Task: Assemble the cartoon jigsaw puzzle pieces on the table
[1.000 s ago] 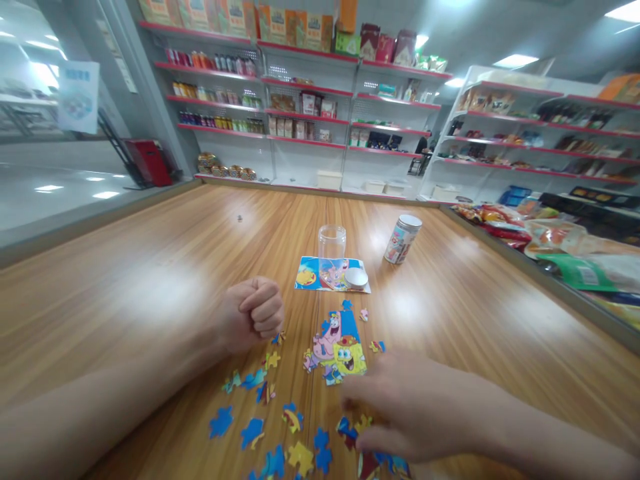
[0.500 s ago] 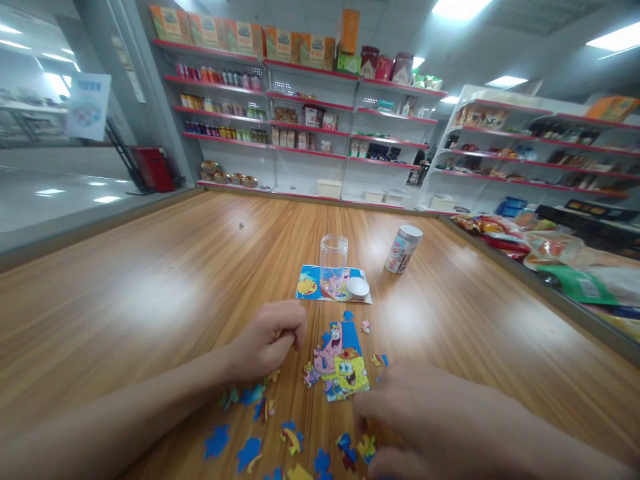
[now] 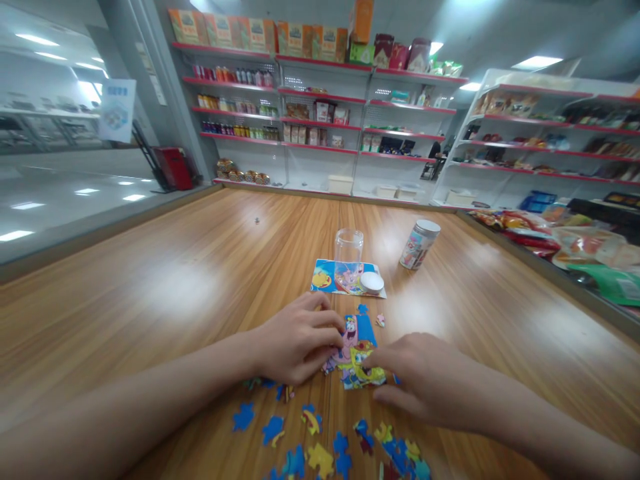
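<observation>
A partly joined cartoon jigsaw puzzle (image 3: 361,333) lies on the wooden table, a pink figure and a yellow one on a blue ground. Along its left edge rests my left hand (image 3: 303,339), fingers apart and bent, their tips on or beside the pieces. My right hand (image 3: 420,377) reaches in from the right, index finger stretched over the yellow figure and thumb apart below. Loose blue pieces (image 3: 244,417) and a yellow piece (image 3: 320,460) are among several scattered nearer me. Beyond the puzzle lie a small blue piece (image 3: 363,309) and a pink piece (image 3: 381,320).
Farther back, a clear jar (image 3: 349,252) and a white lid (image 3: 372,283) rest on a picture card (image 3: 324,277). A printed can (image 3: 420,245) stands to their right. Packaged goods (image 3: 537,233) line the right side, and stocked shelves (image 3: 320,121) stand behind the table (image 3: 175,253).
My left hand has moved right onto the puzzle's left edge and its fingers have uncurled. My right hand has moved up onto the puzzle's right side. The view has shifted slightly.
</observation>
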Demonstrator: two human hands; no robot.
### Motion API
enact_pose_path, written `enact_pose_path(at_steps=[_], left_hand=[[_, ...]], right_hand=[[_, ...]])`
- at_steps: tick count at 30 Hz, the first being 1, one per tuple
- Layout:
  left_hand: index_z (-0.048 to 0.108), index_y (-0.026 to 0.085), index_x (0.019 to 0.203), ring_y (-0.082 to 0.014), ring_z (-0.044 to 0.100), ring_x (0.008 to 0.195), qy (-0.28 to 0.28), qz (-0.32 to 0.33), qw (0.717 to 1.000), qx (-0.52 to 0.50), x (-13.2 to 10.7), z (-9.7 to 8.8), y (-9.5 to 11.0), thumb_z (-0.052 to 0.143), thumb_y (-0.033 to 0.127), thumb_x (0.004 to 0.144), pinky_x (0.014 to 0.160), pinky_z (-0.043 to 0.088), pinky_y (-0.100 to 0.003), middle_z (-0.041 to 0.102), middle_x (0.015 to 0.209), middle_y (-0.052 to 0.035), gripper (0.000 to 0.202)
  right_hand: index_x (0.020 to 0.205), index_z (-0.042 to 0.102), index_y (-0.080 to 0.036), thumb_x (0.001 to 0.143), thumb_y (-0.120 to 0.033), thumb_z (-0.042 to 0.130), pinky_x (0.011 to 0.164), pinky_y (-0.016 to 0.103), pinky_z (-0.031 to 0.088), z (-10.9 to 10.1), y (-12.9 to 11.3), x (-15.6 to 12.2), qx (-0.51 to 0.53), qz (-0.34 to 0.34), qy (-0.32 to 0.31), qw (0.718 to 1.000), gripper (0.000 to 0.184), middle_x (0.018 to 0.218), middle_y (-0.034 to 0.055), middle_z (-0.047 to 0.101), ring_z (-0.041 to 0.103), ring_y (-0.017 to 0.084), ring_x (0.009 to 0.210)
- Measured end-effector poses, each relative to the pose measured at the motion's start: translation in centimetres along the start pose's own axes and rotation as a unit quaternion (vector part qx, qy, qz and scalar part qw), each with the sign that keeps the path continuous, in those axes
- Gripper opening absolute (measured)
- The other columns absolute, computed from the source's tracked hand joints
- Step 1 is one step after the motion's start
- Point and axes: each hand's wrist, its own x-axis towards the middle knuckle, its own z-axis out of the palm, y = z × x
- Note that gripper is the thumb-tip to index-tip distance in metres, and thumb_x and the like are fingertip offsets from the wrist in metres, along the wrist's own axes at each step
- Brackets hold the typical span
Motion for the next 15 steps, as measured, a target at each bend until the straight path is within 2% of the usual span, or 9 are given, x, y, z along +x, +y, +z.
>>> enact_pose_path(at_steps=[2, 6, 11, 15], left_hand=[[0.067, 0.021, 0.106, -0.0234, 0.053, 0.098, -0.005, 0.007, 1.0, 0.0, 0.0, -0.1, 0.0, 0.06, 0.015, 0.086, 0.093, 0.042, -0.043, 0.07, 0.11, -0.0071, 0.022], [0.066, 0.021, 0.113, -0.0241, 0.052, 0.099, -0.02, 0.023, 1.0, 0.002, -0.2, 0.1, -0.3, 0.059, 0.017, 0.088, 0.094, 0.04, -0.044, 0.069, 0.117, -0.0079, 0.025], [0.065, 0.022, 0.116, -0.0254, 0.049, 0.105, -0.025, 0.031, 0.999, 0.015, -0.5, 0.3, -0.7, 0.059, 0.015, 0.088, 0.095, 0.039, -0.043, 0.068, 0.121, -0.0068, 0.03], [0.064, 0.022, 0.116, -0.0256, 0.049, 0.105, -0.025, 0.039, 0.999, 0.026, -0.5, 0.3, -0.7, 0.06, 0.015, 0.088, 0.094, 0.039, -0.042, 0.067, 0.121, -0.0065, 0.029]], right_hand=[[0.098, 0.07, -0.022, 0.09, -0.034, 0.062, 0.063, 0.029, 0.039, -0.1, 0.0, 0.0, 0.001, -0.008, -0.007, 1.0, 0.016, 0.086, 0.0049, 0.074, 0.069, 0.021, 0.077], [0.086, 0.071, -0.019, 0.089, -0.037, 0.064, 0.06, 0.027, 0.035, -0.6, -0.1, 0.1, -0.014, -0.029, -0.013, 0.999, 0.019, 0.077, 0.0043, 0.071, 0.063, 0.017, 0.068], [0.093, 0.073, -0.02, 0.09, -0.039, 0.064, 0.063, 0.028, 0.035, -1.9, -0.3, -0.3, -0.012, -0.044, -0.009, 0.999, 0.022, 0.081, 0.0043, 0.071, 0.063, 0.017, 0.073], [0.098, 0.073, -0.022, 0.086, -0.054, 0.068, 0.06, 0.027, 0.033, -2.1, -0.6, -0.6, 0.016, -0.067, -0.046, 0.997, 0.036, 0.08, 0.0025, 0.071, 0.063, 0.017, 0.072]])
